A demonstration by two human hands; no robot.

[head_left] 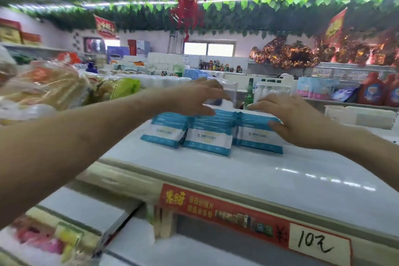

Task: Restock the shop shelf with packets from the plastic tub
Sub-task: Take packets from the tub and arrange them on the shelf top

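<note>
Three rows of blue-and-white packets [208,136] stand side by side on the white top shelf [248,170]. My left hand [194,98] hovers over the left and middle rows, fingers spread, thumb near the packet tops. My right hand [295,116] rests fingers apart against the right row, its thumb touching the front packet. Neither hand holds a packet. A clear plastic tub [231,93] stands just behind the packets, partly hidden by my left hand.
Bagged snacks [49,84] pile up at the left of the shelf. A green bottle [249,93] and white bottles stand behind the tub. A clear container [358,115] sits at the right. A red price tag [254,218] marks the shelf's front edge.
</note>
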